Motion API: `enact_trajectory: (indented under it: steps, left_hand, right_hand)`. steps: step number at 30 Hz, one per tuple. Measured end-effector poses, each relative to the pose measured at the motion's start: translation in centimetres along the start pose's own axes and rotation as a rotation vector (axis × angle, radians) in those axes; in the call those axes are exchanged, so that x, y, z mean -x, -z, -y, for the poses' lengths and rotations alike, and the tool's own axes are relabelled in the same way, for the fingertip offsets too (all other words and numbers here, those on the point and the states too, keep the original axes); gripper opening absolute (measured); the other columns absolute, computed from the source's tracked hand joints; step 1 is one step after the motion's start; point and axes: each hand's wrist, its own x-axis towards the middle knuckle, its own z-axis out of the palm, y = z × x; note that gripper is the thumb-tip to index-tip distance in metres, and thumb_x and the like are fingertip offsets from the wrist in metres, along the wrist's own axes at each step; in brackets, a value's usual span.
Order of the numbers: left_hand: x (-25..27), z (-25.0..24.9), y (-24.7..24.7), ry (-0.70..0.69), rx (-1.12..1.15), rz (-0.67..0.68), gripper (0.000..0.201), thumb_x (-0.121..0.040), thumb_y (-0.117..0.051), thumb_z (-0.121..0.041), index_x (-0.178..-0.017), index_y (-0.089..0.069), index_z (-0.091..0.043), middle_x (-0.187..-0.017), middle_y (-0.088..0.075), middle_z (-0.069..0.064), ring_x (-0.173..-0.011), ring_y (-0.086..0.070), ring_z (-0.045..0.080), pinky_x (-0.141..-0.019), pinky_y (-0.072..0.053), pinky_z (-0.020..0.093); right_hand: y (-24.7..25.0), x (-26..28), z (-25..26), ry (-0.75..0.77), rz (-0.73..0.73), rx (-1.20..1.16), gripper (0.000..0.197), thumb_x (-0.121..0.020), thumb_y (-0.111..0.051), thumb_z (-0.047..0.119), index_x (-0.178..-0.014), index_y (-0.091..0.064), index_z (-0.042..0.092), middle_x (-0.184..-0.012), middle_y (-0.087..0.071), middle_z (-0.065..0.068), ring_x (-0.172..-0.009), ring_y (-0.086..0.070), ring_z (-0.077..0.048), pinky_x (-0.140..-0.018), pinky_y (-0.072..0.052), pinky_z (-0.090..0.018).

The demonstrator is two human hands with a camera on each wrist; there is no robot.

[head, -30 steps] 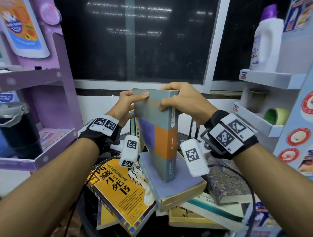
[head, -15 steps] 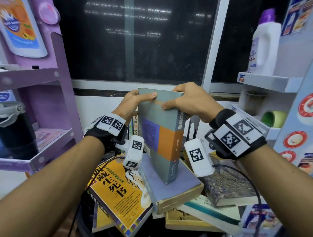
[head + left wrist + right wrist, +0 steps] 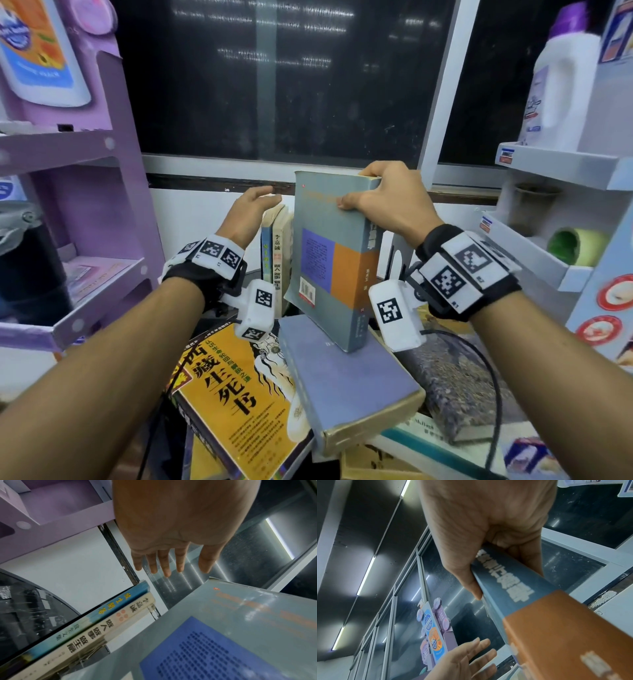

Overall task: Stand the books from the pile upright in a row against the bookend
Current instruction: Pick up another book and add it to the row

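My right hand (image 3: pixel 373 195) grips the top of a grey book (image 3: pixel 329 260) with blue and orange blocks, thumb on the cover and fingers over the far side (image 3: pixel 488 568). The book stands upright, its lower corner down at a blue-grey book (image 3: pixel 342 377) on the pile. My left hand (image 3: pixel 260 202) is flat, fingers straight (image 3: pixel 171 566), holding nothing, just above two upright books (image 3: pixel 277 253): a blue spine (image 3: pixel 120 605) and a cream spine (image 3: pixel 109 627). A yellow book (image 3: pixel 233 387) and a dark mottled book (image 3: pixel 455 387) lie in the pile.
A white upright plate (image 3: pixel 397 257) with an arched cut-out shows right of the held book. A purple shelf unit (image 3: pixel 85 212) stands left, a white shelf (image 3: pixel 561 164) with a detergent bottle (image 3: pixel 555 85) right. A dark window (image 3: pixel 291 85) is behind.
My left hand has let go of the grey book's top and moved left, open, over the upright books. My right hand alone now holds the grey book.
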Motion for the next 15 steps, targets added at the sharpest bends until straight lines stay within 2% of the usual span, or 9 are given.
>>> enact_trajectory:
  steps: [3,8,12,14,15]
  left_hand:
    - [-1.0,1.2,0.1,0.018,-0.041,-0.009,0.041,-0.097,-0.053,-0.027,-0.136,-0.051,-0.016,-0.138,-0.052,0.003,-0.112,-0.044,0.012,-0.093,-0.03,0.028]
    - [-2.4,2.4,-0.1,0.063,-0.08,0.023,0.045,-0.097,-0.053,-0.026,-0.14,-0.047,-0.013,-0.141,-0.05,0.006,-0.112,-0.042,0.012,-0.093,-0.029,0.026]
    - [-3.5,3.6,-0.3,0.121,-0.124,0.084,0.048,-0.098,-0.052,-0.028,-0.143,-0.043,-0.013,-0.145,-0.046,0.006,-0.125,-0.046,0.019,-0.093,-0.032,0.023]
    - [-3.8,4.1,-0.5,0.133,-0.116,0.104,0.045,-0.098,-0.05,-0.022,-0.142,-0.043,-0.012,-0.138,-0.051,0.007,-0.108,-0.055,0.014,-0.079,-0.038,0.014]
    - [-4.0,4.5,-0.6,0.144,-0.101,0.11,0.044,-0.098,-0.051,-0.018,-0.141,-0.044,-0.012,-0.134,-0.054,0.007,-0.099,-0.056,0.012,-0.073,-0.04,0.014]
  right_hand:
    - [-1.1,-1.5,-0.2,-0.022,-0.008,0.007,0.037,-0.075,-0.079,0.032,-0.101,-0.063,0.013,-0.101,-0.066,-0.004,-0.091,-0.064,-0.02,-0.074,-0.059,-0.037]
    - [-3.2,-4.2,-0.7,-0.051,-0.039,0.046,0.035,-0.073,-0.078,0.033,-0.097,-0.063,0.012,-0.099,-0.066,-0.006,-0.09,-0.064,-0.023,-0.077,-0.058,-0.039]
    - [-5.1,-5.9,-1.1,-0.067,-0.066,0.042,0.033,-0.075,-0.078,0.033,-0.096,-0.062,0.014,-0.098,-0.064,-0.004,-0.09,-0.063,-0.022,-0.078,-0.058,-0.039]
    - [-6.1,-6.6,-1.3,-0.076,-0.081,0.024,0.032,-0.075,-0.078,0.032,-0.096,-0.063,0.014,-0.095,-0.063,-0.003,-0.09,-0.062,-0.022,-0.078,-0.057,-0.038]
    - [-6.6,-6.9,-1.4,-0.082,-0.088,0.012,0.031,-0.075,-0.078,0.032,-0.096,-0.063,0.014,-0.094,-0.062,-0.002,-0.09,-0.061,-0.022,-0.078,-0.056,-0.036]
